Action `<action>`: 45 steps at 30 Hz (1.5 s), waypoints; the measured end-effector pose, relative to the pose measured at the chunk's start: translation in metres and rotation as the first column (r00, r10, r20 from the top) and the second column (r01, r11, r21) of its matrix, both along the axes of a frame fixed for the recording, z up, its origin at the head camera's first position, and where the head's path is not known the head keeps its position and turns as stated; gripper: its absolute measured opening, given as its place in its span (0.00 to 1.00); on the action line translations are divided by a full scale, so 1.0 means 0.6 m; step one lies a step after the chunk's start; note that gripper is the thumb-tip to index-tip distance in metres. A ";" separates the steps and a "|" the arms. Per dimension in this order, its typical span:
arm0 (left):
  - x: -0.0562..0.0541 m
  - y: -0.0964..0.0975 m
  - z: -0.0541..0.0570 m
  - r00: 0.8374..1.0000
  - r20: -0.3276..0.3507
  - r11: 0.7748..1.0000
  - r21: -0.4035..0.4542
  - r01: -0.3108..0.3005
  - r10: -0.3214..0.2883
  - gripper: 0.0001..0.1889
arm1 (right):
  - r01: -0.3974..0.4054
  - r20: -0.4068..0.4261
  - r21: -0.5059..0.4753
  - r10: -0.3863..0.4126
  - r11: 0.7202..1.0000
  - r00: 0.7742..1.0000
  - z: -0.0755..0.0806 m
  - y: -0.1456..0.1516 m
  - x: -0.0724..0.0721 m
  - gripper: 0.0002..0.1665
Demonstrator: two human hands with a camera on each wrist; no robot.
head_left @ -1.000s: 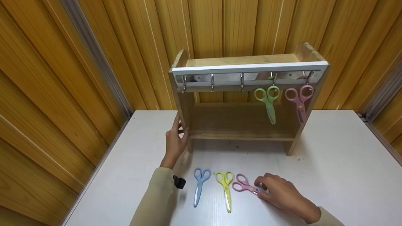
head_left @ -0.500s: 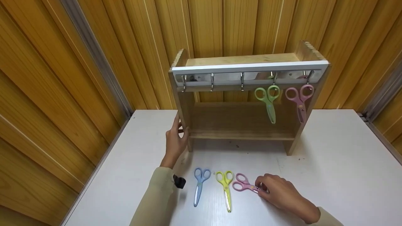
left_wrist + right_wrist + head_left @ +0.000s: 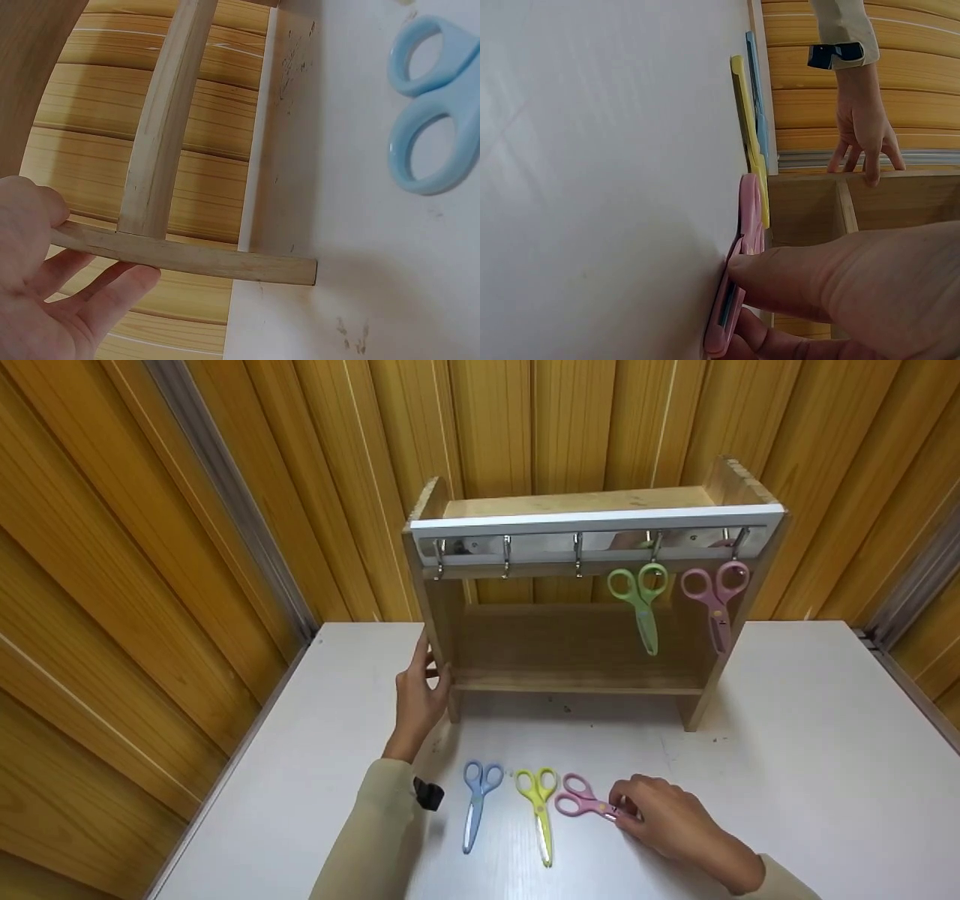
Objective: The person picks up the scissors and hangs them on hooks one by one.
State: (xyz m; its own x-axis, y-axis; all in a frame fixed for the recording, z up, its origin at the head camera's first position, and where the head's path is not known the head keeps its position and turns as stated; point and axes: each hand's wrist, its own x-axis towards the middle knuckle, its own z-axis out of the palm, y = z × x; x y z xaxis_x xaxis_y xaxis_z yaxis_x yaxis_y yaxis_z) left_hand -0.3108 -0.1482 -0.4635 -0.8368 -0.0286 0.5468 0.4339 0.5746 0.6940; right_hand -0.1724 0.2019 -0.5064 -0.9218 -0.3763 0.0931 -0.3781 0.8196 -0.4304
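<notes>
My left hand (image 3: pixel 421 701) grips the left side panel of a wooden shelf (image 3: pixel 577 690); in the left wrist view, thumb and fingers (image 3: pixel 120 296) lie on opposite faces of the panel. On the table, my right hand (image 3: pixel 667 821) pinches the blade end of pink scissors (image 3: pixel 577 805), whose handles point left. The right wrist view has the thumb (image 3: pixel 780 277) on the pink blades, with the other fingers partly hidden. Just left of them lie yellow scissors (image 3: pixel 541 810), then blue scissors (image 3: pixel 474 802), both with handles toward the shelf.
Along the shelf's front top runs a rail (image 3: pixel 540 521) with several metal hooks. Green scissors (image 3: pixel 643 604) and another pair of pink scissors (image 3: pixel 718 604) hang from its two rightmost hooks. Wood-patterned walls (image 3: pixel 150 547) enclose the white table (image 3: pixel 810 720) at the back and sides.
</notes>
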 end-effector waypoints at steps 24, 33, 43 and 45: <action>-0.001 -0.001 -0.001 1.000 -0.003 1.000 -0.011 -0.010 0.010 0.40 | -0.036 -0.012 -0.006 0.036 0.999 0.999 0.004 0.004 -0.002 0.07; 0.002 0.000 0.002 1.000 0.009 1.000 0.000 -0.010 0.010 0.40 | -0.062 -0.001 0.016 0.062 0.998 0.998 0.010 0.006 -0.004 0.09; 0.001 0.000 0.001 1.000 0.009 1.000 0.025 0.005 -0.005 0.40 | -0.128 -0.097 0.079 0.135 0.989 0.986 0.062 0.019 -0.019 0.12; 0.000 0.000 0.000 1.000 0.007 1.000 0.025 0.008 -0.008 0.40 | -0.141 -0.125 0.093 0.152 0.986 0.980 0.074 0.022 -0.022 0.12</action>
